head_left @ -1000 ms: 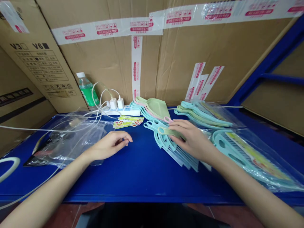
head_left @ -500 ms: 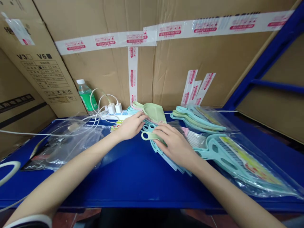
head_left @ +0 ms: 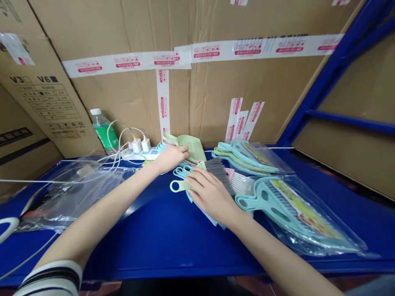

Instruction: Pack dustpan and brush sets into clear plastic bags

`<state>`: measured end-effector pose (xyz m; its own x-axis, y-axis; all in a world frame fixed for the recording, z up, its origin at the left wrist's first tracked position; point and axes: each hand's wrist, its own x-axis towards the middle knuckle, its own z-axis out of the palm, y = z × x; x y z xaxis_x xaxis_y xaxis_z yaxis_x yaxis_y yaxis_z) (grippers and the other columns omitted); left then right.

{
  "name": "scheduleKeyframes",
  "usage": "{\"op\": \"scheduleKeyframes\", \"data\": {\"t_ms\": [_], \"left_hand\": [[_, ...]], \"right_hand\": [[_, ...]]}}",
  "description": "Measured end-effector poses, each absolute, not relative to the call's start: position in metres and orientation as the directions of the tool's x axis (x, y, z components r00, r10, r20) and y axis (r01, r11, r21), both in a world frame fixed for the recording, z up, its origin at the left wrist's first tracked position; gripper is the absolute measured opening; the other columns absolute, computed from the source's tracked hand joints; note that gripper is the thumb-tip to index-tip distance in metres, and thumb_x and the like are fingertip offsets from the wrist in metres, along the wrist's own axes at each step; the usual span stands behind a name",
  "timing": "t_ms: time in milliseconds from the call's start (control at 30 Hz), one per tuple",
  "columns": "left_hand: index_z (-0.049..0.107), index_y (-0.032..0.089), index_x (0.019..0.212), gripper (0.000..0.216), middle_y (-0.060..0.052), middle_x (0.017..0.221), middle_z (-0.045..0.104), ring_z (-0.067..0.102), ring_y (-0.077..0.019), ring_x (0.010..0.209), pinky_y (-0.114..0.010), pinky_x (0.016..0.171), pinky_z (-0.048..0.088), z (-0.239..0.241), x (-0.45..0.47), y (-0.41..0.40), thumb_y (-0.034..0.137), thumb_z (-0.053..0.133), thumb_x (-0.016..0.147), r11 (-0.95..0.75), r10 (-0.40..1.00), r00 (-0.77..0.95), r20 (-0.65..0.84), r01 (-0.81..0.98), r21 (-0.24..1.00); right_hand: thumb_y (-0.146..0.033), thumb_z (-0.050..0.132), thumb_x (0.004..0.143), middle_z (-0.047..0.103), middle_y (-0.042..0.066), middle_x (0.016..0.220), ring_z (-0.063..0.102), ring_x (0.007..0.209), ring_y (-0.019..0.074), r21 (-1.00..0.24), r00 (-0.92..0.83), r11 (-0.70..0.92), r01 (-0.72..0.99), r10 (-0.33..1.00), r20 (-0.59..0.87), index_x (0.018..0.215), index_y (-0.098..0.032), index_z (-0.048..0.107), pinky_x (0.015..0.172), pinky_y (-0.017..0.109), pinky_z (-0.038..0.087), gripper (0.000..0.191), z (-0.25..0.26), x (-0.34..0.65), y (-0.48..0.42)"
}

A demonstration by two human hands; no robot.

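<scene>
1. Left hand (head_left: 173,157) reaches across to the stack of dustpans (head_left: 188,144) at the back of the blue counter (head_left: 160,230); fingers curled over the top green pan's near edge, grip itself not clear, can't tell if it's pinched.
2. Right hand (head_left: 210,193) lies flat, fingers spread and open, pressing on a green brush (head_left: 197,176) atop the pile of small brushes (head_left: 216,181); nothing closed in the hand.
3. Brush's looped handle sticks out left of the hand, bristles toward the back.
4. Bagged dustpan sets (head_left: 277,205) lie just right of the pile.
5. Loose plastic bags (head_left: 80,185), power strip (head_left: 145,153) with chargers, and water bottle (head_left: 103,129) sit on the left by the cardboard boxes (head_left: 216,90).
</scene>
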<state>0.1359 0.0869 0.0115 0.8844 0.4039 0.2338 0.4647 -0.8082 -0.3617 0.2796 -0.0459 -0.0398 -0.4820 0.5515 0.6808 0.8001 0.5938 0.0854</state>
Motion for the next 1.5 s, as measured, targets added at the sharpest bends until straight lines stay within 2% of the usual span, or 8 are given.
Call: {"op": "scheduleKeyframes", "data": {"t_ms": [333, 500, 767, 1100, 1267, 1333, 1400, 1500], "left_hand": [[0.067, 0.014, 0.094, 0.027, -0.006, 0.081, 0.062, 0.062, -0.0184, 0.070, -0.028, 0.059, 0.047, 0.015, 0.067, 0.055, 0.006, 0.041, 0.090, -0.740, 0.411, 0.855, 0.315, 0.515, -0.432], [0.065, 0.016, 0.093, 0.032, -0.004, 0.079, 0.064, 0.061, -0.0156, 0.064, -0.026, 0.056, 0.046, 0.010, 0.019, 0.019, 0.011, 0.034, 0.096, -0.753, 0.289, 0.865, 0.411, 0.470, -0.461], [0.064, 0.017, 0.094, 0.026, -0.003, 0.076, 0.069, 0.063, -0.0139, 0.062, -0.024, 0.057, 0.050, -0.017, -0.017, -0.034, 0.008, 0.039, 0.095, -0.859, 0.189, 0.860, 0.475, 0.379, -0.344], [0.063, 0.014, 0.092, 0.025, -0.003, 0.071, 0.066, 0.061, -0.0138, 0.058, -0.026, 0.054, 0.053, -0.040, -0.010, -0.049, 0.009, 0.039, 0.097, -0.915, 0.081, 0.922, 0.379, 0.220, -0.337], [0.063, 0.013, 0.101, 0.019, 0.001, 0.068, 0.064, 0.059, -0.0118, 0.054, -0.025, 0.049, 0.050, -0.036, -0.009, -0.050, 0.012, 0.045, 0.097, -0.926, 0.023, 0.926, 0.377, 0.162, -0.341], [0.064, 0.013, 0.099, 0.019, 0.002, 0.064, 0.063, 0.056, -0.0111, 0.051, -0.025, 0.047, 0.046, -0.024, -0.013, -0.048, 0.023, 0.048, 0.098, -0.904, -0.038, 0.906, 0.422, 0.148, -0.401], [0.065, 0.017, 0.093, 0.022, 0.001, 0.065, 0.065, 0.058, -0.0105, 0.054, -0.024, 0.049, 0.045, -0.008, -0.018, -0.041, 0.022, 0.044, 0.098, -0.879, -0.040, 0.869, 0.493, 0.204, -0.431], [0.066, 0.021, 0.089, 0.032, 0.000, 0.066, 0.065, 0.057, -0.0118, 0.054, -0.026, 0.053, 0.044, 0.012, -0.026, -0.025, 0.025, 0.036, 0.099, -0.824, 0.173, 0.839, 0.516, 0.411, -0.391]], "right_hand": [[-0.012, 0.041, 0.095, 0.069, 0.012, 0.098, 0.062, 0.108, 0.0262, 0.139, -0.467, 0.606, 0.783, 0.425, 0.775, 0.107, -0.015, 0.064, 0.088, 0.044, 0.056, 0.026, -0.036, 0.277, -0.050], [-0.012, 0.041, 0.095, 0.070, 0.013, 0.095, 0.063, 0.105, 0.0260, 0.198, -0.498, 0.613, 0.765, 0.366, 0.786, 0.108, -0.012, 0.065, 0.089, 0.042, 0.057, 0.027, -0.037, 0.277, -0.051], [-0.010, 0.041, 0.096, 0.073, 0.011, 0.092, 0.066, 0.102, 0.0235, 0.314, -0.554, 0.583, 0.749, 0.292, 0.780, 0.104, -0.013, 0.069, 0.083, 0.036, 0.058, 0.029, -0.037, 0.270, -0.054], [0.000, 0.035, 0.095, 0.073, 0.009, 0.096, 0.064, 0.105, 0.0209, 0.450, -0.729, 0.649, 0.613, 0.245, 0.640, 0.103, -0.013, 0.069, 0.080, 0.033, 0.055, 0.037, -0.040, 0.252, -0.053], [-0.004, 0.038, 0.094, 0.070, 0.010, 0.093, 0.063, 0.097, 0.0216, 0.357, -0.754, 0.726, 0.587, 0.331, 0.567, 0.101, -0.013, 0.067, 0.077, 0.035, 0.053, 0.031, -0.042, 0.234, -0.045], [-0.007, 0.043, 0.092, 0.068, 0.010, 0.089, 0.062, 0.090, 0.0221, 0.276, -0.752, 0.756, 0.593, 0.397, 0.526, 0.098, -0.013, 0.067, 0.073, 0.035, 0.053, 0.025, -0.041, 0.226, -0.042], [-0.010, 0.047, 0.090, 0.066, 0.011, 0.087, 0.060, 0.087, 0.0233, 0.198, -0.750, 0.779, 0.595, 0.450, 0.485, 0.096, -0.011, 0.066, 0.070, 0.036, 0.053, 0.020, -0.038, 0.218, -0.040], [-0.012, 0.053, 0.088, 0.064, 0.011, 0.088, 0.058, 0.088, 0.0244, 0.079, -0.740, 0.798, 0.598, 0.510, 0.439, 0.095, -0.010, 0.067, 0.072, 0.038, 0.053, 0.015, -0.033, 0.207, -0.037]]}}
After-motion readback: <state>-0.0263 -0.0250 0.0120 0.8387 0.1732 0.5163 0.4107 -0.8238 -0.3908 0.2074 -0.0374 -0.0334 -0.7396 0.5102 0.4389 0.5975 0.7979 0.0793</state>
